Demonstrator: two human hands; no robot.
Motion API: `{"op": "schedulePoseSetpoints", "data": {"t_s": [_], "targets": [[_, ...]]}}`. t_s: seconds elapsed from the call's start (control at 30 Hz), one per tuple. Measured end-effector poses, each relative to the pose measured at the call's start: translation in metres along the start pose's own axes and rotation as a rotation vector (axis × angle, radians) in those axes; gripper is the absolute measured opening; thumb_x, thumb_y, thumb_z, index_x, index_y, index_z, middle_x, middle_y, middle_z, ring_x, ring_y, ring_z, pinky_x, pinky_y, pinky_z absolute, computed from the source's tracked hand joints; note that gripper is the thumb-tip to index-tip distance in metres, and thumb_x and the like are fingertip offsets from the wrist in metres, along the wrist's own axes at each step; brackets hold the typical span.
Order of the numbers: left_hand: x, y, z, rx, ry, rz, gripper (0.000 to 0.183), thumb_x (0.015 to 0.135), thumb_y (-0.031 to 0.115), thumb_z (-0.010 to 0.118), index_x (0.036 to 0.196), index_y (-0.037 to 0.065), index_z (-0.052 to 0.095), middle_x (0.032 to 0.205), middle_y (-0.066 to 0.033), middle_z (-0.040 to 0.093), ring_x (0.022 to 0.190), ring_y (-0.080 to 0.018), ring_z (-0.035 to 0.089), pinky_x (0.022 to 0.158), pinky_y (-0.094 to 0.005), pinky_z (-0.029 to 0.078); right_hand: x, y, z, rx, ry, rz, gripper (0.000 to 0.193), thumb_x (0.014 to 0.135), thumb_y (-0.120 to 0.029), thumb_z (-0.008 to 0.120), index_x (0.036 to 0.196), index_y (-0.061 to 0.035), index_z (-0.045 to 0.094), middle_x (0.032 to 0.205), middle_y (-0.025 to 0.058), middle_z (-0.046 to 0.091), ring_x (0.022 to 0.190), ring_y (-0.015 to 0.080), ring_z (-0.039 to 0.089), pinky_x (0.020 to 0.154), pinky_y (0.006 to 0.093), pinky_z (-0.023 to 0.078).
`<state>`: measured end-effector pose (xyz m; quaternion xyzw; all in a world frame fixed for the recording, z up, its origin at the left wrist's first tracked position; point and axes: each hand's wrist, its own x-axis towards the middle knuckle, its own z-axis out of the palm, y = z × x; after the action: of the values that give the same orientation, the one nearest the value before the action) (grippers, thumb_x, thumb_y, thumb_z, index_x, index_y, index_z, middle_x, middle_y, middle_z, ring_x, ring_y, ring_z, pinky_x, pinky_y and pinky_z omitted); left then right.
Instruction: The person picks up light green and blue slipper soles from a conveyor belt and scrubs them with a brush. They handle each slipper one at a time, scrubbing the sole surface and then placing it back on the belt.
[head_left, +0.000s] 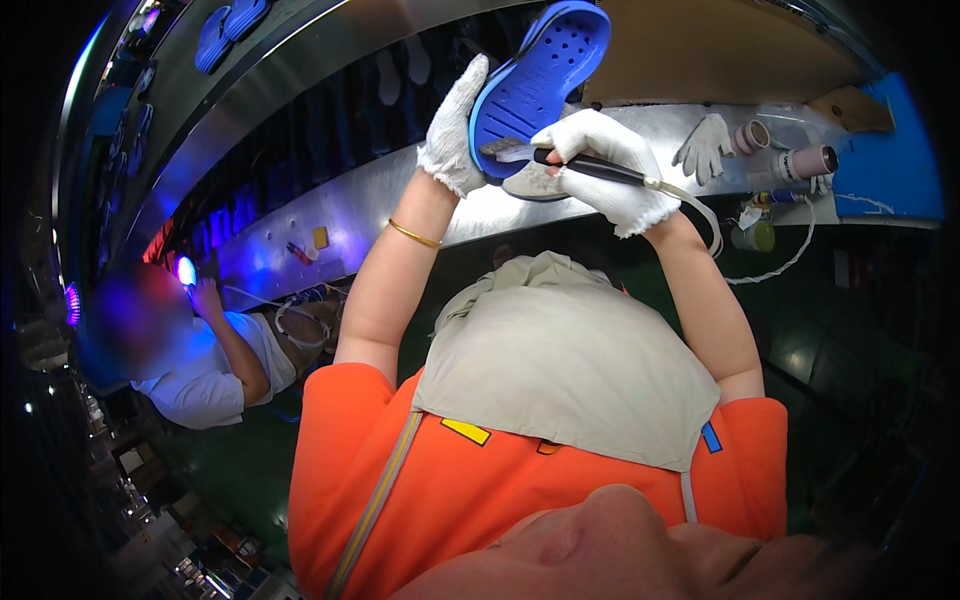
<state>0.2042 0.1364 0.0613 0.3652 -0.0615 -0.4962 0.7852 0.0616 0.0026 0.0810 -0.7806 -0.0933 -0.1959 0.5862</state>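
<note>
A blue sole-shaped shoe part (pixel 553 80), with round holes at its toe end and slots further down, is held up and tilted over the bench. My left hand (pixel 455 130), in a white glove, grips its left edge. In my gloved right hand (pixel 610 160) is a brush (pixel 605 171) with a black handle and a pale hose running from its back end. The brush's head lies at the heel end of the blue part, near its inner face. A pale grey sole-like piece (pixel 535 183) shows partly underneath, mostly hidden by the blue part and my right hand.
On the metal bench (pixel 440 215) to the right are a loose white glove (pixel 704 148), pink cylindrical containers (pixel 806 163) and a greenish jar (pixel 757 236). Brown board stands behind. A rack line with blue shoes (pixel 228 32) runs far left. A co-worker (pixel 215 370) sits at left.
</note>
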Motion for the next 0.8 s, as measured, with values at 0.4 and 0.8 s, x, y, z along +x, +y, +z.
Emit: {"op": "schedulePoseSetpoints", "data": {"t_s": [0.4, 0.8], "targets": [[-0.007, 0.005, 0.018, 0.326, 0.016, -0.268, 0.043, 0.089, 0.042, 0.05, 0.104, 0.002, 0.059, 0.09, -0.0133, 0.065, 0.073, -0.0198, 0.066, 0.065, -0.0297, 0.057, 0.011, 0.0, -0.032, -0.051, -0.23, 0.375, 0.011, 0.069, -0.01, 0.065, 0.08, -0.0067, 0.063, 0.081, 0.0024, 0.064, 0.078, 0.0122, 0.06, 0.073, 0.0254, 0.048], [-0.006, -0.006, 0.017, 0.109, -0.061, -0.24, 0.051, 0.092, 0.043, 0.041, 0.117, -0.001, 0.05, 0.104, -0.0175, 0.062, 0.087, -0.0257, 0.064, 0.079, -0.0354, 0.054, 0.0, -0.011, -0.056, -0.048, -0.209, 0.312, 0.013, 0.071, -0.008, 0.065, 0.083, -0.0031, 0.062, 0.091, 0.0065, 0.064, 0.083, 0.0143, 0.061, 0.077, 0.0271, 0.05]]}}
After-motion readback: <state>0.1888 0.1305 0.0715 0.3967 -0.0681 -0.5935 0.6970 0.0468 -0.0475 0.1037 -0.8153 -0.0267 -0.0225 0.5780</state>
